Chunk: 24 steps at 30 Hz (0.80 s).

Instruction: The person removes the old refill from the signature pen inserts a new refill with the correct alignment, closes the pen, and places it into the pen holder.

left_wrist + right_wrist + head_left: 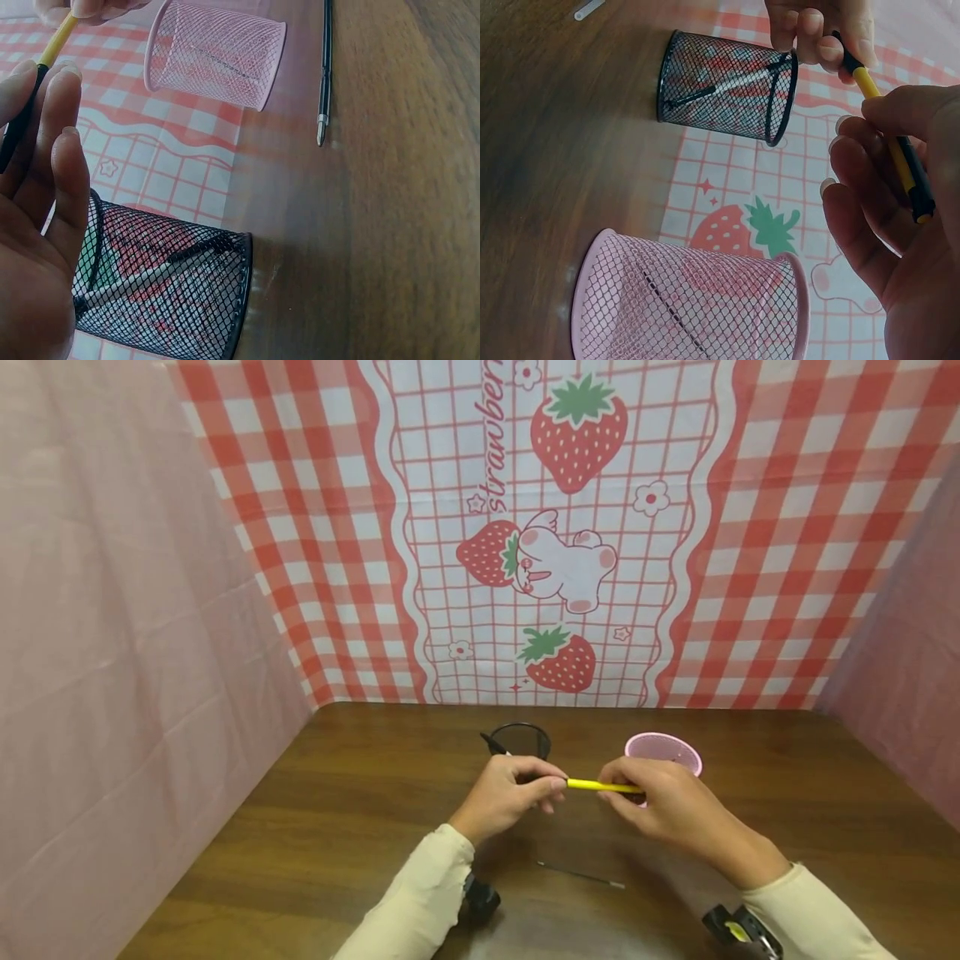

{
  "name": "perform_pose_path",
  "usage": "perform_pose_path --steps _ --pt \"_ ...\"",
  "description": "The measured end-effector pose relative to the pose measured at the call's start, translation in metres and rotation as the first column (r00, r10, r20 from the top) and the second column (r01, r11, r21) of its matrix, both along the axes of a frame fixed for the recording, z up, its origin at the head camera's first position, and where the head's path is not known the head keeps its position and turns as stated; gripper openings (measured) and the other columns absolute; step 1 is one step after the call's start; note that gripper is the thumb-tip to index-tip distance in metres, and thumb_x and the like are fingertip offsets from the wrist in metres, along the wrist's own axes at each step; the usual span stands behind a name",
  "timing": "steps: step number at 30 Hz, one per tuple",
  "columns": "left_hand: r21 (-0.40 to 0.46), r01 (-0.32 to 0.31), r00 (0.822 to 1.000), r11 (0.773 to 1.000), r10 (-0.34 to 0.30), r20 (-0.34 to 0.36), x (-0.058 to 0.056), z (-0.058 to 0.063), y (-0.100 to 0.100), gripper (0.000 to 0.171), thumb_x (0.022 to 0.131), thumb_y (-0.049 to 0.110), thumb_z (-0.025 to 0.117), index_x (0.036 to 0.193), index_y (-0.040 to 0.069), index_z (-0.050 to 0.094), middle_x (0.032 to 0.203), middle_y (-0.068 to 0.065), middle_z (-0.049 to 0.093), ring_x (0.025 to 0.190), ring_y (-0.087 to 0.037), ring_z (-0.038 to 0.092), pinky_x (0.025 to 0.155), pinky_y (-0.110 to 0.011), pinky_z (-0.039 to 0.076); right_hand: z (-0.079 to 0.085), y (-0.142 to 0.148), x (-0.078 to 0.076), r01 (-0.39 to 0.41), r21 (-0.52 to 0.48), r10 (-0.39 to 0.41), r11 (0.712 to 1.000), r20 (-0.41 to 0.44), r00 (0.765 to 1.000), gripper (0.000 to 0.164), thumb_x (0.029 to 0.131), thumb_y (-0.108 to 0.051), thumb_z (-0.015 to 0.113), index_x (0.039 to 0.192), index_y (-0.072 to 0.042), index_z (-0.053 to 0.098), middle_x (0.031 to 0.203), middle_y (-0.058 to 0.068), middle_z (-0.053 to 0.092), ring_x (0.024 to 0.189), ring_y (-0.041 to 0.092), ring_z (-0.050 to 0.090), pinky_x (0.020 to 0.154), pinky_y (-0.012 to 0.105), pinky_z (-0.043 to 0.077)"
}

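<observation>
A yellow and black pen is held level above the table between both hands. My left hand pinches its black end, which the left wrist view shows between thumb and fingers. Around the yellow barrel, near the other end, curl the thumb and fingers of my right hand. In the right wrist view a black clip and tip stick out past that thumb. Below the hands, a thin dark pen refill lies on the table, its metal point visible in the left wrist view.
Behind the left hand stands a black mesh cup with a black and white pen inside. A pink mesh cup stands behind the right hand, a thin dark line showing through its mesh. A strawberry-print cloth hangs behind the wooden table.
</observation>
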<state>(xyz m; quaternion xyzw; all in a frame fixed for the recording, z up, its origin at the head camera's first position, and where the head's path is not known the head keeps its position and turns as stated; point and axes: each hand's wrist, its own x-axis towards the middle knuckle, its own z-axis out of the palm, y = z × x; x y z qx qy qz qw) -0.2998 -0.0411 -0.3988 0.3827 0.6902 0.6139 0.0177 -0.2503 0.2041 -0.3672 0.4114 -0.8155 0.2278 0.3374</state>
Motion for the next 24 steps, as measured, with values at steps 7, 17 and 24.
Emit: perform_pose_path --steps 7,17,24 --pt "0.007 0.010 1.000 1.000 -0.010 -0.010 -0.0004 0.0002 0.0007 0.016 0.096 0.015 0.070 0.103 0.003 0.076 0.083 -0.007 0.074 0.065 -0.016 0.068 0.067 -0.059 0.057 -0.0007 0.0007 0.0011 0.023 0.004 -0.023 1.000 0.025 0.999 0.026 0.074 -0.004 0.082 0.091 -0.017 0.068 0.083 -0.016 0.065 0.069 -0.002 0.056 0.061 0.014 0.048" --pt "-0.008 0.022 0.999 1.000 -0.023 -0.048 -0.0002 0.0014 -0.0014 0.014 0.096 0.013 0.069 0.104 0.003 0.076 0.085 -0.008 0.073 0.066 -0.016 0.068 0.065 -0.053 0.058 0.0019 -0.0013 0.0053 0.084 0.034 -0.087 0.996 0.076 0.993 0.022 0.078 -0.008 0.082 0.091 -0.021 0.069 0.079 -0.021 0.059 0.065 -0.005 0.048 0.057 0.014 0.042" --pt "-0.005 0.019 0.999 1.000 -0.019 -0.038 0.0001 0.0015 -0.0004 0.014 0.095 0.013 0.070 0.104 0.003 0.076 0.085 -0.008 0.074 0.067 -0.016 0.068 0.066 -0.043 0.060 0.0016 -0.0005 0.0054 0.078 0.043 -0.082 0.996 0.097 0.992 0.019 0.081 -0.008 0.080 0.090 -0.020 0.069 0.076 -0.022 0.057 0.063 -0.006 0.045 0.055 0.015 0.041"
